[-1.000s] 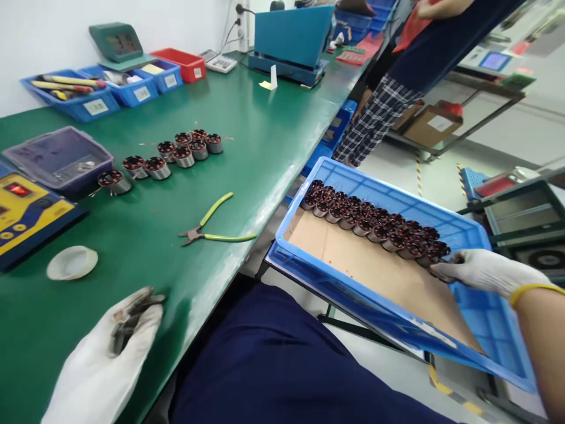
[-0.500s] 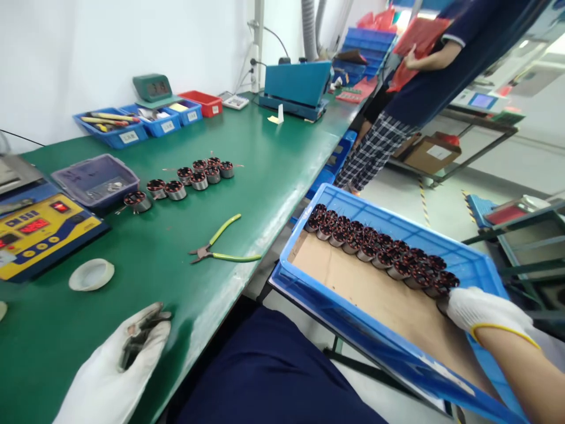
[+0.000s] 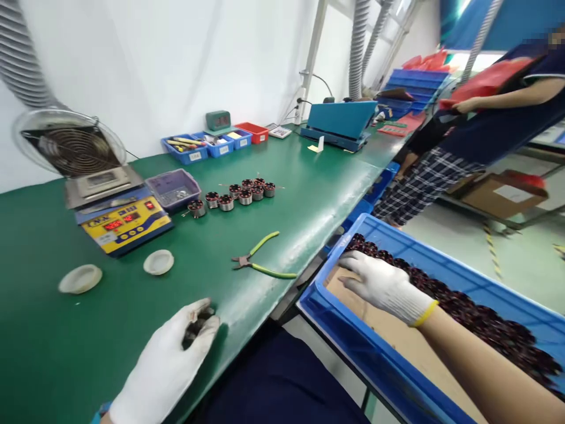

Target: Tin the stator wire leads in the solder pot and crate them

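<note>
My left hand (image 3: pixel 176 347), in a white glove, rests on the green bench with loosely curled fingers. A gap shows between thumb and forefinger, with dark, stained-looking fingers inside it; I make out no object there. My right hand (image 3: pixel 375 280), gloved in white with a yellow cuff, reaches into the blue tray (image 3: pixel 326 268). Its fingers are spread at the near-left end of the rows of copper-wound motor stators (image 3: pixel 441 294), partly covering them. Several more stators (image 3: pixel 245 196) stand grouped on the bench. Green-handled cutters (image 3: pixel 260 259) lie open before my left hand.
A yellow soldering pot unit (image 3: pixel 128 224) with a fan guard, a purple bin (image 3: pixel 174 191) and two shallow pale dishes (image 3: pixel 159 262) are on the left. Small bins (image 3: pixel 188 154) and a teal machine (image 3: pixel 339 123) line the back. A person (image 3: pixel 489 118) stands beyond the tray.
My right hand has moved from the tray's far right end to its left end, letting go of the stators there. The view has swung left; my left hand stays on the bench.
</note>
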Demonstrator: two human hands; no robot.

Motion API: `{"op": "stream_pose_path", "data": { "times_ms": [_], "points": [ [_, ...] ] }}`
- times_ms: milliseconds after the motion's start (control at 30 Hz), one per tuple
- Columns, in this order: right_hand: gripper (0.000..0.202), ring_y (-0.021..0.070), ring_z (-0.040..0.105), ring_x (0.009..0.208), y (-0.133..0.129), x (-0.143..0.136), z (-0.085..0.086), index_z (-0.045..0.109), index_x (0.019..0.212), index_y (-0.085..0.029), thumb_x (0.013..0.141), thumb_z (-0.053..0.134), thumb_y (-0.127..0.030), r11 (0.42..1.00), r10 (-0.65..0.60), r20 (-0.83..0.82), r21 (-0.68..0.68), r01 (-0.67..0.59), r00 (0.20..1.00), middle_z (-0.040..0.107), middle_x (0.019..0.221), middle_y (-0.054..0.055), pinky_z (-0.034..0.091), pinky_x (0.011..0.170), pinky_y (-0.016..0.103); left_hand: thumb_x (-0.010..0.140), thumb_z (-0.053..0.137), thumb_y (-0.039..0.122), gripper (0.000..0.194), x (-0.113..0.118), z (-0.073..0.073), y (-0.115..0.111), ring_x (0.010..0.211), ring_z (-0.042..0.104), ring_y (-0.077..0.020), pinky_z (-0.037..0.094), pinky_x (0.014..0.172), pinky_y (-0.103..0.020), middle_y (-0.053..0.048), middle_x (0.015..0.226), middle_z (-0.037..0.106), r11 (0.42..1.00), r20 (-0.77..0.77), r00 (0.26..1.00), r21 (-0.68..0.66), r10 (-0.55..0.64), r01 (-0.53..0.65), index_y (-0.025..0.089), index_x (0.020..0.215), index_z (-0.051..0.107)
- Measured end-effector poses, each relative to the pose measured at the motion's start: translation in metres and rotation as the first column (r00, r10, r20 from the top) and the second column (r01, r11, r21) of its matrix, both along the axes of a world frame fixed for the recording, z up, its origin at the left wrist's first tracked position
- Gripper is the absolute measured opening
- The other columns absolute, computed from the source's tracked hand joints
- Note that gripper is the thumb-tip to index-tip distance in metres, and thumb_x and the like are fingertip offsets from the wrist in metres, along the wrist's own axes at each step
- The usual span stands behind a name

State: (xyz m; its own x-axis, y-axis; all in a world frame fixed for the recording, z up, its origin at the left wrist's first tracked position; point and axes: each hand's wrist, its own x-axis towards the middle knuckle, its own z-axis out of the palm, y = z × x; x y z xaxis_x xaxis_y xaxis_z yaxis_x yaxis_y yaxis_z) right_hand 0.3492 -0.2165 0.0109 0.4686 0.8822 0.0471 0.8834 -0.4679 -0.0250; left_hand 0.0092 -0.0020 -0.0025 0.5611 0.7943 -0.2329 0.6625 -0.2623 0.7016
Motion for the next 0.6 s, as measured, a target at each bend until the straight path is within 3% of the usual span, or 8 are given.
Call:
{"op": "stream_pose_path", "data": {
  "times_ms": [133,367,600],
  "points": [
    [0.038,0.0197,0.062,0.108,0.095,-0.023,0.004,0.065,0.117,-0.022,0.086,0.052,-0.04,0.968,0.228,-0.032,0.118,-0.223,0.973,0.061,0.125,0.007,0.051,0.093,0.03,0.084,0.049,0.053,0.05,0.001,0.002,-0.003,0.107,0.063,-0.0234,0.047,0.099,-0.039,-0.007,0.118,0.068,0.997,0.037,0.997,0.05,-0.067,0.065,0.02,0.12,0.062],
    [0.068,0.0338,0.058,0.108,0.221,-0.036,0.009,0.045,0.14,-0.022,0.078,0.059,-0.045,0.948,0.168,0.007,0.272,-0.163,0.986,0.045,0.14,0.015,0.052,0.083,0.047,0.086,0.05,0.042,0.042,0.004,0.013,-0.006,0.09,0.065,-0.0233,0.05,0.083,-0.038,-0.007,0.103,0.071,0.987,0.05,0.99,0.101,-0.13,0.125,0.017,0.118,0.063],
    [0.058,0.0362,0.041,0.127,0.321,-0.079,0.016,0.054,0.128,-0.018,0.073,0.066,-0.033,0.901,0.366,0.058,0.226,-0.37,0.929,0.038,0.146,0.015,0.039,0.102,0.049,0.088,0.048,0.044,0.041,0.004,0.021,-0.007,0.087,0.064,-0.0255,0.048,0.079,-0.038,-0.009,0.101,0.07,0.985,0.046,0.988,0.104,-0.145,0.14,0.018,0.115,0.064]
  ]
}}
